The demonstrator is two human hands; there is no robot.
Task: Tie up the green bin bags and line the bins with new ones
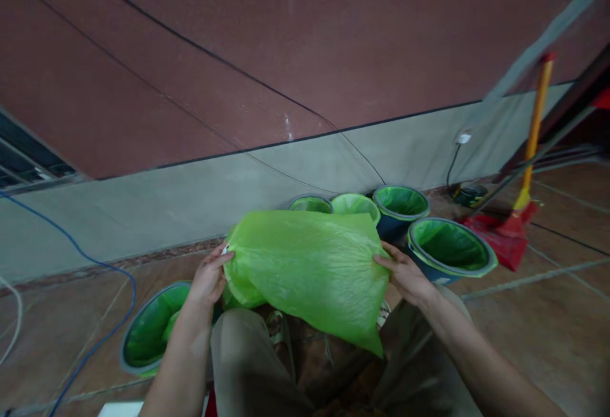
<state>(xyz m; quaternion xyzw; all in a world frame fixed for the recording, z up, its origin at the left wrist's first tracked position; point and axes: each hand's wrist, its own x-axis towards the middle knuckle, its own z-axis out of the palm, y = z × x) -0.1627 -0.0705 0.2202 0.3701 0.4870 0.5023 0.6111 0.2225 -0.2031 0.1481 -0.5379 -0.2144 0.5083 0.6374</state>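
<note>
A light green plastic bag (309, 267) is stretched flat in front of me, above my knees. My left hand (208, 277) pinches its left edge and my right hand (405, 272) grips its right edge, both closed on the plastic. The bag's lower corner hangs down toward my lap. Under the bag something is hidden, possibly another bin.
Several dark bins lined with green bags stand on the tiled floor: one at lower left (152, 328), one at right (450, 248), others behind (401, 204). A red broom with a yellow handle (517, 213) leans at right. A blue cable (102, 277) runs across the left floor.
</note>
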